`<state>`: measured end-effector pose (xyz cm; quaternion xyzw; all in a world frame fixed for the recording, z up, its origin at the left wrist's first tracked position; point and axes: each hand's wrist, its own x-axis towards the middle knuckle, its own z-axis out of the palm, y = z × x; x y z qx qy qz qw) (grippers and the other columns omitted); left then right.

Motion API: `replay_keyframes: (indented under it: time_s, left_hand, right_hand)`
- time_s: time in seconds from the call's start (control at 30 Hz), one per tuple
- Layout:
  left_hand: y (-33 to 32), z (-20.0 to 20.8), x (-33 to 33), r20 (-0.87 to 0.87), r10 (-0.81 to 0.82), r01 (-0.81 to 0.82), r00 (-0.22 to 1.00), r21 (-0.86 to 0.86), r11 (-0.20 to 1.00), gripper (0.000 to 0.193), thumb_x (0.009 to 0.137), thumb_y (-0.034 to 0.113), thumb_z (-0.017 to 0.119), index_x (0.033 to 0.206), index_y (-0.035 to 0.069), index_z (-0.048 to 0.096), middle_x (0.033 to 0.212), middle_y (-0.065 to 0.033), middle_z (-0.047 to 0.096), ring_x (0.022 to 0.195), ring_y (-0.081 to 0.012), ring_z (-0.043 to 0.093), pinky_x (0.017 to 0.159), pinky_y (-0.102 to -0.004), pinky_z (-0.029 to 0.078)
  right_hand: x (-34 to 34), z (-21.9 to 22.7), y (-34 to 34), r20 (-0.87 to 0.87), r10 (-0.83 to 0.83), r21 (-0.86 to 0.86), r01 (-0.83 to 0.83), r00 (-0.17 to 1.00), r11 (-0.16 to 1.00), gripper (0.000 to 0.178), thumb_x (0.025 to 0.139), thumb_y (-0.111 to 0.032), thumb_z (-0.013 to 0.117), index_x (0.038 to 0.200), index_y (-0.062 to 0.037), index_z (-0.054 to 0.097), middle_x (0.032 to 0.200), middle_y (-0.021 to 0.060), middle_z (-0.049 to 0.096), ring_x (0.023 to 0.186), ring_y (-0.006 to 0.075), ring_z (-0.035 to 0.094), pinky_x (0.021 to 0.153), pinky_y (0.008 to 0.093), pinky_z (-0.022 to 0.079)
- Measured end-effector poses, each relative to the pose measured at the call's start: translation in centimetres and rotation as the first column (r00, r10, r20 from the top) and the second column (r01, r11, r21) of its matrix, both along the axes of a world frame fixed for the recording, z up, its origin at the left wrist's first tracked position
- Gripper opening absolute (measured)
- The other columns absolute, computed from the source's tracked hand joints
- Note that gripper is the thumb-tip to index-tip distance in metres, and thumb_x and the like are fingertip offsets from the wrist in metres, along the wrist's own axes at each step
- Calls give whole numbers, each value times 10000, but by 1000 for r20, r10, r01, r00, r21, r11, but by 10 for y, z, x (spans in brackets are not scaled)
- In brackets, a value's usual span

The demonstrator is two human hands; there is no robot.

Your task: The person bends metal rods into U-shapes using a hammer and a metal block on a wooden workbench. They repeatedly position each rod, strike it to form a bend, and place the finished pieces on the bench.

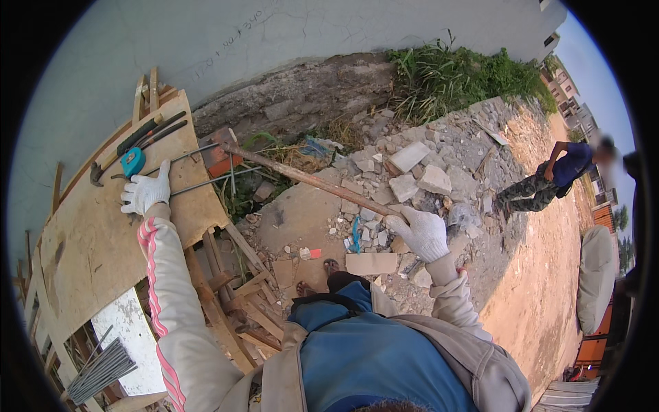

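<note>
My right hand (420, 235), in a white glove, is closed around the near end of a long rusty bar (309, 180). The bar slants up to the left, and its far end meets a reddish block (220, 152) at the edge of a plywood tabletop (89, 237). My left hand (147, 192), also gloved, lies on the plywood with its fingers spread, over thin steel rods (214, 181). The rods reach right, toward the block. Just beyond that hand sit a teal tape measure (132, 161) and a hammer (103, 168). Dark-handled tools (161, 134) lie alongside.
A bundle of cut steel rods (101, 367) rests at the lower left, near scrap timber (254, 309). Broken concrete rubble (434, 180) covers ground ahead, below a grey wall (316, 27). Another person (559, 172) stands to the right on a dirt path (532, 281).
</note>
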<state>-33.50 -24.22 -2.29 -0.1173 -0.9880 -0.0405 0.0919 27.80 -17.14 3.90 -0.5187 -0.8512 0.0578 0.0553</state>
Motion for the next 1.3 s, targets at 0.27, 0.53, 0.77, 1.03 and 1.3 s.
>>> replay_keyframes:
  time_s: [0.27, 0.53, 0.77, 1.03, 1.3]
  left_hand:
    - [-3, -1, -1, -14, -8, 8, 1000, 1, 1000, 1194, 807, 969, 587, 1516, 8, 586, 1523, -244, 582, 1473, -445, 466, 1196, -690, 260]
    - [-5, 0, 4, -54, -29, 34, 998, 91, 995, 1097, 816, 900, 652, 1503, 45, 636, 1566, -226, 569, 1509, -428, 447, 1238, -669, 238]
    - [-9, -6, 4, -194, -131, 164, 972, 163, 973, 826, 881, 748, 730, 1388, 96, 747, 1481, -165, 655, 1431, -346, 549, 1236, -540, 321]
    - [-12, -1, -4, -287, -508, 565, 812, 166, 808, 457, 898, 517, 807, 1131, 126, 842, 1191, -102, 750, 1203, -323, 665, 1109, -478, 447]
    - [-1, 19, -16, -142, -649, 652, 747, -31, 757, 297, 1002, 401, 729, 1050, 109, 744, 1015, -109, 748, 1020, -337, 718, 1083, -523, 449]
  right_hand:
    - [-56, -16, 64, -182, 204, -279, -249, 962, 928, 469, 998, -489, 755, 1222, -78, 737, 851, 244, 713, 860, 454, 737, 710, 508, 553]
    - [-170, -94, 130, -524, 331, -336, -547, 785, 767, 459, 1007, -407, 784, 945, -2, 576, 742, 181, 475, 686, 305, 429, 655, 434, 427]
    - [-213, -95, 182, -638, 167, -578, -611, 751, 541, 371, 1008, -351, 817, 961, -17, 661, 709, 76, 555, 644, 117, 521, 588, 351, 428]
    - [-322, -97, 156, -677, -165, -733, -676, 717, 75, 356, 1035, -361, 791, 1007, -15, 717, 743, 46, 697, 456, 100, 543, 403, 278, 390]
    - [-332, -61, 150, -593, -110, -803, -595, 798, 15, 280, 1024, -273, 791, 1071, -18, 684, 681, 10, 612, 466, 79, 506, 415, 262, 356]
